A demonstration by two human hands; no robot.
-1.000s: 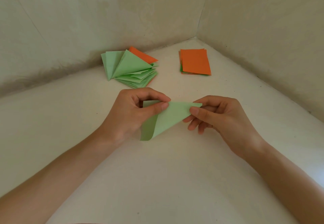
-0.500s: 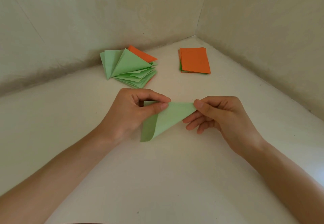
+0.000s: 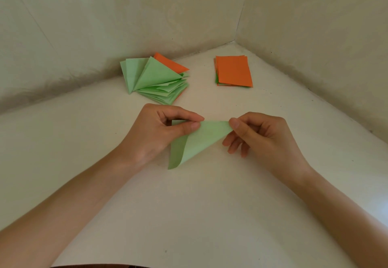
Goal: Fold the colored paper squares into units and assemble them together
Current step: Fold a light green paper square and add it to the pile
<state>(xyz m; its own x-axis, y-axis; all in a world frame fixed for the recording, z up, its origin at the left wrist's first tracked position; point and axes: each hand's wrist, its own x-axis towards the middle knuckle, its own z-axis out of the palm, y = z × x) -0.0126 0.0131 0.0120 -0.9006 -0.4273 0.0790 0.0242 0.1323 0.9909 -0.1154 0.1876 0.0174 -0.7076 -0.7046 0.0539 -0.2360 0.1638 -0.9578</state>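
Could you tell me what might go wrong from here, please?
The green paper is only bent in a soft curve, pinched along its top edge by the left hand and right hand; the layers could slip and crease skewed. The fanned pile of folded units might slide apart if bumped.

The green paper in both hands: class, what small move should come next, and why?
Probably press the bend flat into a crease. The green paper is doubled over into a triangle, but its lower-left fold is rounded, not sharp. The left hand and right hand pinch its top edge, and the folded units behind lie creased.
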